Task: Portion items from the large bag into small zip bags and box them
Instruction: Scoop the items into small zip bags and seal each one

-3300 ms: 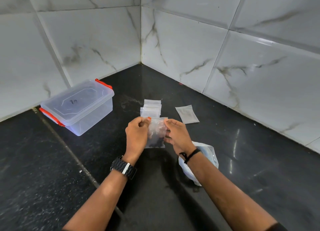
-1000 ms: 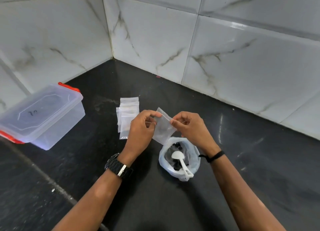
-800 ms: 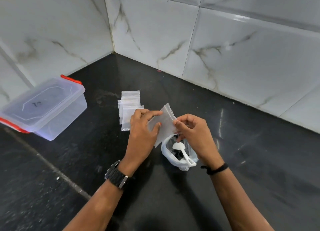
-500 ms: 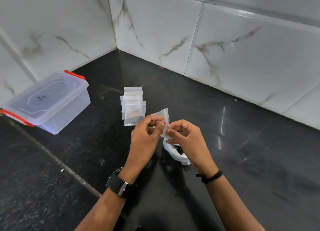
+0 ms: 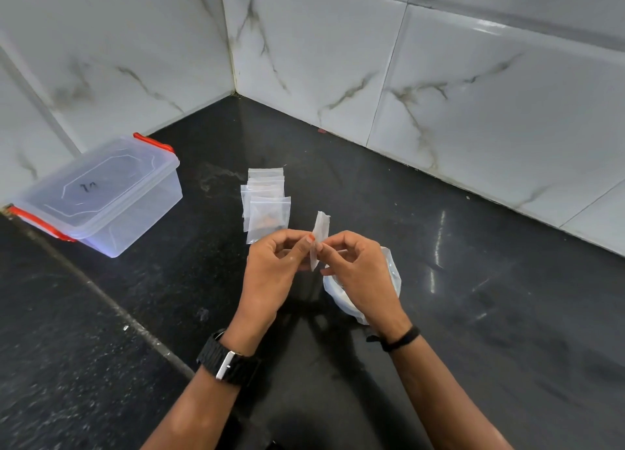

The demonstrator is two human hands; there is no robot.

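Left hand (image 5: 270, 273), right hand (image 5: 360, 273) pinch small zip bag (image 5: 319, 233) edge-on

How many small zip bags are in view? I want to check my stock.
5 visible: one small zip bag pinched between left hand and right hand; four overlapping in the pile on the counter behind. More may hide underneath.

A black speckled stone countertop (image 5: 473, 314) fills the lower frame, a pale seam (image 5: 111, 307) crossing its left side. White marble-look wall tiles (image 5: 473, 111) with grey veins meet in a corner (image 5: 233, 91) at upper centre, glossy with reflected light.
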